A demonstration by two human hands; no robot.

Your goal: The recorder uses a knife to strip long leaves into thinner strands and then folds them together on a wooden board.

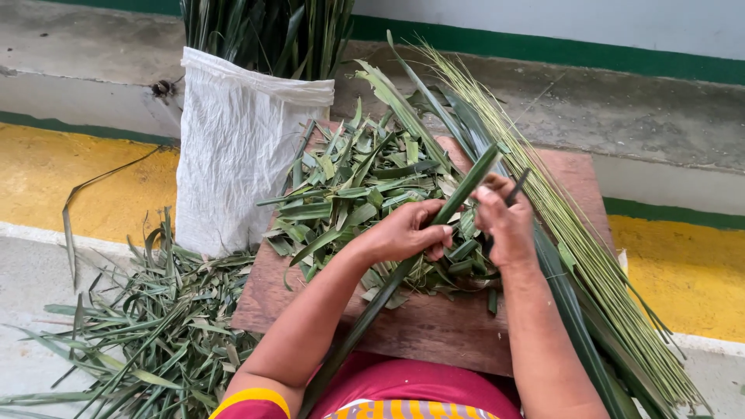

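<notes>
Upright, white sack [233, 147] holds long green leaves [264, 31] beside wooden board [434, 326].

In front of you is a brown wooden board [434, 326], and on it lies a heap of cut green leaf pieces [357, 194]. A bundle of thin pale green ribs [574, 233] crosses its right edge. On the concrete floor [31, 264] at the left lie more leaf scraps [155, 326] and stands a white sack [233, 147].
</notes>
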